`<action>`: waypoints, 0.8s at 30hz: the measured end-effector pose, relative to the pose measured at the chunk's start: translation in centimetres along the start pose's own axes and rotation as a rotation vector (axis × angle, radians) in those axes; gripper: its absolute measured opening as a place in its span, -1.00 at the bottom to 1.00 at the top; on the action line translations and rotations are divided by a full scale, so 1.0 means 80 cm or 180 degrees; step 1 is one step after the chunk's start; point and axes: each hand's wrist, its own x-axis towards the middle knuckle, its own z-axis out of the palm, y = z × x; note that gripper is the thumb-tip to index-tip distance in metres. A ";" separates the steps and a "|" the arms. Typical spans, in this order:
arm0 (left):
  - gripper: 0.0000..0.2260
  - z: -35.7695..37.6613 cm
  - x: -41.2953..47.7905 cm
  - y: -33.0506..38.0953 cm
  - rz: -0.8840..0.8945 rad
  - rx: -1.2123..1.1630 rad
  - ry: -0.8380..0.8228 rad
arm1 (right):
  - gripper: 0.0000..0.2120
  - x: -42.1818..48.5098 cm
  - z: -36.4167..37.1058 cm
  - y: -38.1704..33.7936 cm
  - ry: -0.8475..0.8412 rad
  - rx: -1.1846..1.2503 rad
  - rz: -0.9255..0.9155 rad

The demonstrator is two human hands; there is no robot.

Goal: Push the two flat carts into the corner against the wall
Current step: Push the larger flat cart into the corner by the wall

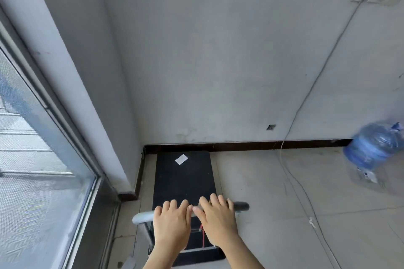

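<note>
Hands gripped the handle bar (240, 206): left hand (171, 223) and right hand (216, 218) side by side, fingers curled over it. The flat cart (183, 178) stood in the corner, its far edge at the baseboard (251, 146) of the wall (218, 61).

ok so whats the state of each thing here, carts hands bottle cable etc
flat cart: upright on its wheels, black deck bare but for a white label, far end at the baseboard in the corner
cart handle: raised, gripped
left hand: on the handle
right hand: on the handle, beside the left
water bottle: blurred, on the floor by the wall
cable: hanging slack down the wall
</note>
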 end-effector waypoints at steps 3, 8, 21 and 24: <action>-0.68 -0.002 0.029 -0.008 -0.0021 -0.0139 -0.0038 | -0.31 0.030 0.005 -0.002 0.0087 -0.0042 0.0004; -0.66 -0.004 0.062 -0.013 -0.0088 -0.0117 -0.0312 | -0.32 0.062 0.010 -0.006 0.0013 -0.0017 0.0055; -0.86 0.009 0.094 -0.019 -0.0034 -0.0199 -0.0346 | -0.31 0.095 0.017 -0.003 -0.0090 0.0002 0.0108; -0.66 0.014 0.090 -0.023 0.0017 -0.0205 -0.0087 | -0.31 0.091 0.014 -0.007 -0.0074 -0.0006 0.0116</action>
